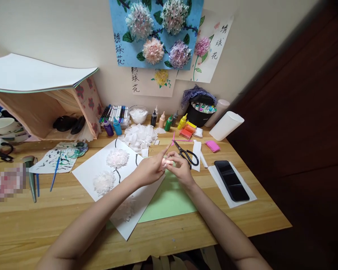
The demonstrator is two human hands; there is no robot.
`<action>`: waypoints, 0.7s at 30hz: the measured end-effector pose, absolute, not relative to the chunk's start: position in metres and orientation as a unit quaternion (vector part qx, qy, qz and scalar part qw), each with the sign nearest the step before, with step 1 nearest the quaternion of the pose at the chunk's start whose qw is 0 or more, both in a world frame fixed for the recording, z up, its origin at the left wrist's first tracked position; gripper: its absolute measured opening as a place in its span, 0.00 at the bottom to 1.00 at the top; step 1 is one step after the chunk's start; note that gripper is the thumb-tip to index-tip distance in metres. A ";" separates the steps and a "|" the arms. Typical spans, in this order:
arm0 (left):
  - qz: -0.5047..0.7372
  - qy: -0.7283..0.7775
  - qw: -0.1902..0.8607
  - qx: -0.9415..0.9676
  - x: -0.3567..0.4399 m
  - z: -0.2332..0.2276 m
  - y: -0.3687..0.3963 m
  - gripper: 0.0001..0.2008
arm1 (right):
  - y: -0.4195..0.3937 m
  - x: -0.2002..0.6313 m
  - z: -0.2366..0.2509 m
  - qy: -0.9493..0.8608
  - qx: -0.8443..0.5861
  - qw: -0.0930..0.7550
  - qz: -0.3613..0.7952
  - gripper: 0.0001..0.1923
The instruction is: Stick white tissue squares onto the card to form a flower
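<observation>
Desk: wooden table (73, 210) against a pale wall, centre frame.
Left hand (148, 171): fingers pinched on a small paper piece (168, 162).
Right hand (181, 168): fingertips pinching the same piece.
Paper piece: between both hands, above green sheet (169, 200), just left of scissors (186, 153).

on the desk (73, 240), both hands meet above the sheet (169, 202) near the front edge. scissors (186, 153) lie just behind them, the phone (231, 180) to the right, 2 brushes (55, 174) toward the left edge.
</observation>
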State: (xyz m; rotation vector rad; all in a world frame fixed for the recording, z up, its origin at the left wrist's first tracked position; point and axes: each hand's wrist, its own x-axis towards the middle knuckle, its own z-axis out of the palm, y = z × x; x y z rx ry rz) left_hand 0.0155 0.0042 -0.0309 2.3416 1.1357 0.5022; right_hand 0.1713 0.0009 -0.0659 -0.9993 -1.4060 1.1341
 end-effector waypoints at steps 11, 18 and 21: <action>0.228 0.422 0.334 0.811 -0.003 -0.006 0.009 0.20 | 0.024 0.237 -0.033 -0.445 -0.428 0.632 0.470 0.17; 0.092 0.443 0.204 0.868 0.038 -0.043 0.054 0.21 | 0.022 0.220 -0.037 -0.465 -0.416 0.528 0.575 0.24; 0.067 0.465 0.164 0.868 0.053 -0.053 0.067 0.20 | 0.022 0.212 -0.046 -0.441 -0.429 0.532 0.581 0.22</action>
